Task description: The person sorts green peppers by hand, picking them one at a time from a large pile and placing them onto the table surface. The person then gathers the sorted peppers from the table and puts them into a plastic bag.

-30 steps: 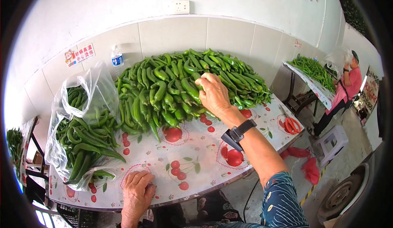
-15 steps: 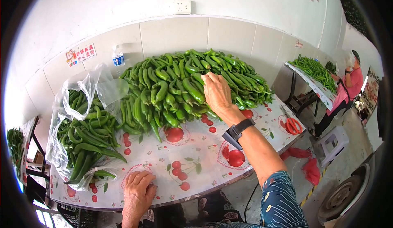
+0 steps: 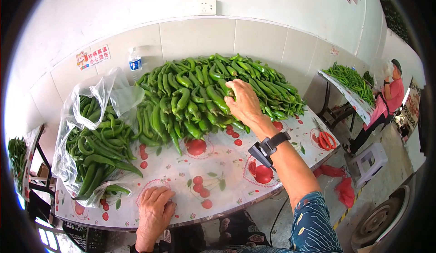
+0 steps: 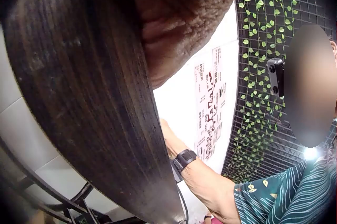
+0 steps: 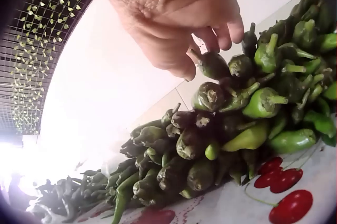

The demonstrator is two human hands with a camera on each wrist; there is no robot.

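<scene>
on the far worktop (image 3: pixel 218 171), the right hand (image 3: pixel 244 102) is pinching a pepper (image 5: pixel 213 65) atop the pile (image 3: pixel 204 94), stems pointing nearer; the left hand (image 3: pixel 154 210) is resting flat, well apart.

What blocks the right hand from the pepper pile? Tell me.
Nothing visible does. The right hand is already on the pile of green peppers, its fingertips touching the stem ends of the top ones. The left hand rests on the table edge, well apart.

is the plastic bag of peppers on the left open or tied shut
Open. The plastic bag gapes at its mouth, with green peppers spilling out onto the tablecloth near the left hand.
</scene>
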